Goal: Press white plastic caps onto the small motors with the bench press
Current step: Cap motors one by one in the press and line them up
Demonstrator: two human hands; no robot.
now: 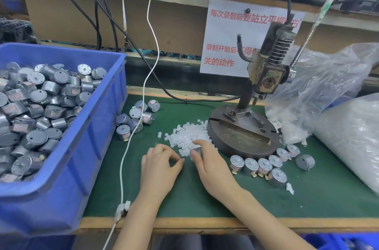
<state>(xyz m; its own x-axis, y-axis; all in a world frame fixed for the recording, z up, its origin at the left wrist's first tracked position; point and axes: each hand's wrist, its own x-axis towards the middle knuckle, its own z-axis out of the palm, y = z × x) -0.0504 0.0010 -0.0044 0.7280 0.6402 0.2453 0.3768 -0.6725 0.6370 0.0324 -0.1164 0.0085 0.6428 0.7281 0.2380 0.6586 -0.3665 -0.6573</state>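
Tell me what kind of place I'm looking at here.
Most likely a small factory assembly bench: a blue bin heaped with small motors, a manual bench press on the green mat, and a pile of white plastic caps beside it.

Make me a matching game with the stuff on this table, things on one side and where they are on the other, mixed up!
Things
1. white caps
2. blue bin
3. row of motors
4. clear plastic bag

Places
A. far left, full of loose motors
B. along the front of the bench press base
C. piled on the green mat
D. right of the press

Pairs: 1-C, 2-A, 3-B, 4-D
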